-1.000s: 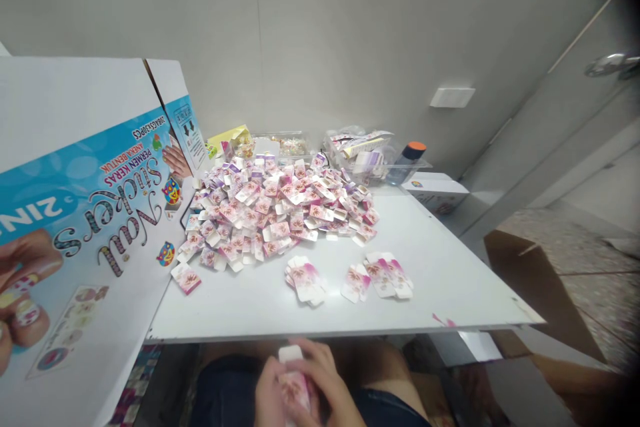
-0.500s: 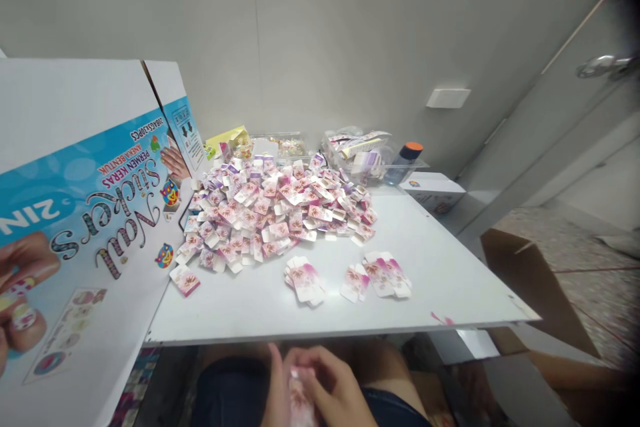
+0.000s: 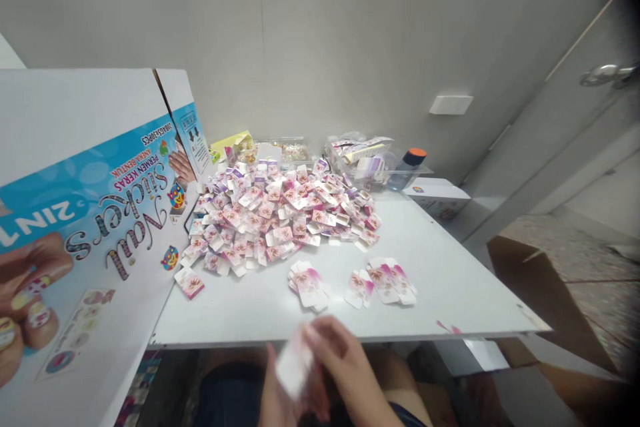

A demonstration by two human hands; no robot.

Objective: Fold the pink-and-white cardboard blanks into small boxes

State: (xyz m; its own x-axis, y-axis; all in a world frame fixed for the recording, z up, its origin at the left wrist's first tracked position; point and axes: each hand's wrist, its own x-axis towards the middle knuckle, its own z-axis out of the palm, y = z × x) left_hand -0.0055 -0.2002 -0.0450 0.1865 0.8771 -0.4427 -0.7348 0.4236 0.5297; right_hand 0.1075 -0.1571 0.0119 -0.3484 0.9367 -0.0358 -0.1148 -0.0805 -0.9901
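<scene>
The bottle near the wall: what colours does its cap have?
The cap is dark with an orange top, seen in the head view.

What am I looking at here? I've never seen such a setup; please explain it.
No machine here: a person works bare-handed. One camera on the head takes every picture, looking forward and down. On the white table lies a heap of small printed boxes, with flat cartons in front. A large box printed Nail Stickers stands at the left; an orange-capped bottle is at the back right. Near the front edge, the right hand grips a pale carton; the left hand is beside it, its grip too blurred to tell.
</scene>
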